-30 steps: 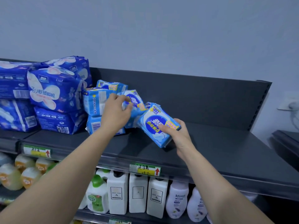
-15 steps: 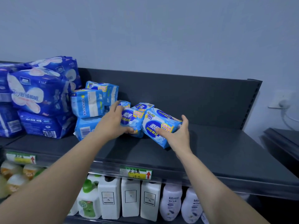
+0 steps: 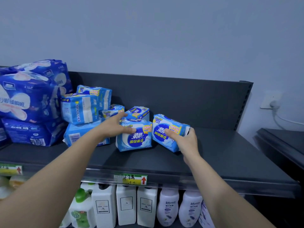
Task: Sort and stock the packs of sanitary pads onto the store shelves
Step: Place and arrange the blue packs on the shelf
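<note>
The left hand grips an upright pack on the shelf. The right hand clasps a tilted pack just beside it.

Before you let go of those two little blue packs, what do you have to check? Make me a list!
1. Left hand grips the left pack: ok.
2. Right hand grips the right pack: ok.
3. Left pack stands upright on the shelf: ok.
4. Right pack stands upright: not ok, it is tilted.
5. Both printed fronts face outward: ok.
6. Right pack's bottom sits flat on the shelf: cannot tell.
</note>
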Tool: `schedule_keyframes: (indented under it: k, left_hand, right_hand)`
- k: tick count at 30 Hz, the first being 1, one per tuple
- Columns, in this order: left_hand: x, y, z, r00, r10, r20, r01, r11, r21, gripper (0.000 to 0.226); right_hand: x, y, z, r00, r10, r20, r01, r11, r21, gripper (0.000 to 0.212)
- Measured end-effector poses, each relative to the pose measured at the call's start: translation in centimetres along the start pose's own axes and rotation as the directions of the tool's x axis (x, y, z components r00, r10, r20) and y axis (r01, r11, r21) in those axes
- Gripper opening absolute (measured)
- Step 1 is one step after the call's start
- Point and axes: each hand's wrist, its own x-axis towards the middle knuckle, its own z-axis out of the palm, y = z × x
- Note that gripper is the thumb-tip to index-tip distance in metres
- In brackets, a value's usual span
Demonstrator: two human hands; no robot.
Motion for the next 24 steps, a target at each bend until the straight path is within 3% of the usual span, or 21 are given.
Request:
schedule_keyframes:
  k: [2,6,10,13,18,24]
  left_hand:
    - [-0.1,-0.2,0.4,0.999,-0.001,0.045,0.000,0.999,0.039,0.094]
    - [-0.8,-0.6,1.2,0.998,-0.014,0.064,0.007,0.994,0.113,0.112]
    - [-1.6,-1.3,1.8,0.999,0.033,-0.014,-0.035,0.996,-0.079,0.137]
    - [-2.6,-1.2,2.4,0.993,0.050,-0.111,-0.079,0.958,-0.277,0.121]
    - [-3.6,-1.1,3.6,0.990,-0.026,-0.140,-0.084,0.685,-0.723,0.117]
    - [-5.6,0.9,6.0,0.996,-0.002,-0.088,-0.073,0.530,-0.845,0.111]
  right_hand:
    - [-0.4,0.4,-0.4,0.998,0.023,0.053,-0.023,1.000,-0.012,0.067]
    - [-0.6,0.5,-0.8,0.992,0.029,0.125,-0.009,0.989,-0.151,0.072]
    - [-1.0,0.6,-1.2,0.994,-0.003,0.106,0.021,0.985,-0.173,0.067]
    - [-2.2,0.4,-1.6,0.996,-0.055,0.068,0.065,0.985,-0.157,0.062]
    - [-4.7,-0.9,-2.7,0.994,-0.112,-0.006,0.111,0.991,-0.069,0.059]
    - [-8.4,-2.3,-5.4,0.974,-0.170,-0.151,0.162,0.984,-0.068,0.067]
